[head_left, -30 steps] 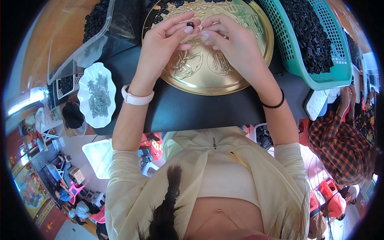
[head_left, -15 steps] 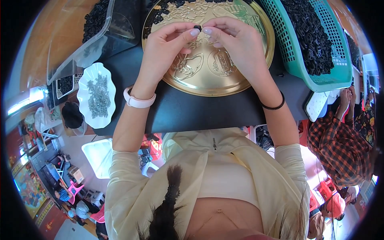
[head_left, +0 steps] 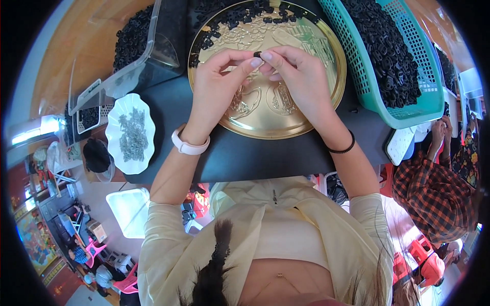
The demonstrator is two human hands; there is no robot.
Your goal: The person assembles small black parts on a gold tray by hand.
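Above a round gold tray [head_left: 270, 131], my two hands meet at a small black plastic piece [head_left: 258, 54]. My left hand [head_left: 223, 76] pinches it between thumb and fingertips. From the other side my right hand [head_left: 298, 74] closes thumb and forefinger against it; whether a second tiny part sits in that pinch is hidden. Loose black plastic pieces [head_left: 245, 16] lie along the tray's far edge. Left of my hands stands a white scalloped dish [head_left: 113, 144] with many small clear or metallic parts [head_left: 133, 135] in it.
A teal basket [head_left: 408, 120] heaped with black pieces [head_left: 390, 61] stands at the right. At the far left is a clear plastic bin [head_left: 148, 56] with more black pieces. A white flat object [head_left: 400, 145] lies at the right table edge. Someone in a checked shirt [head_left: 434, 191] works beyond it.
The whole view has shifted, so the tray and hands sit lower in the picture. Both hands stay together at the black piece, with slight finger movement.
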